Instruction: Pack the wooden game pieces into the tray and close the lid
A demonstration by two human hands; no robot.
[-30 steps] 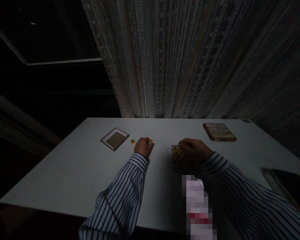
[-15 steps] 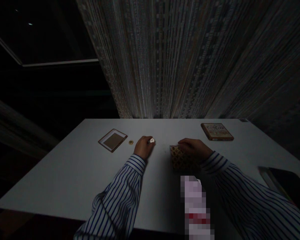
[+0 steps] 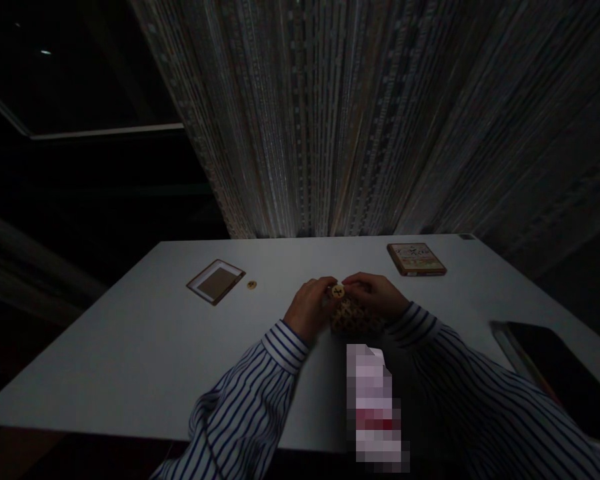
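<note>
A round wooden xiangqi piece point(image 3: 338, 291) with a dark character on its face is pinched in the fingers of my left hand point(image 3: 307, 307). My right hand point(image 3: 379, 295) is closed, its fingertips close to the right edge of that piece; what it grips, if anything, is hidden. Under both hands sits a box of xiangqi pieces point(image 3: 347, 319), packed in rows and partly covered by my right hand. Another loose xiangqi piece point(image 3: 251, 285) lies flat on the white table point(image 3: 145, 347) to the left.
A brown-rimmed open tray or lid point(image 3: 217, 283) lies at the left. A flat printed box point(image 3: 417, 259) lies at the back right. Near the right edge rests a dark flat device point(image 3: 555, 367). A pixelated patch point(image 3: 375, 407) covers part of the front. A striped curtain point(image 3: 305, 120) hangs behind the table.
My left hand has moved right with its xiangqi piece, from the table's middle to the box beside my right hand. The view has shifted slightly.
</note>
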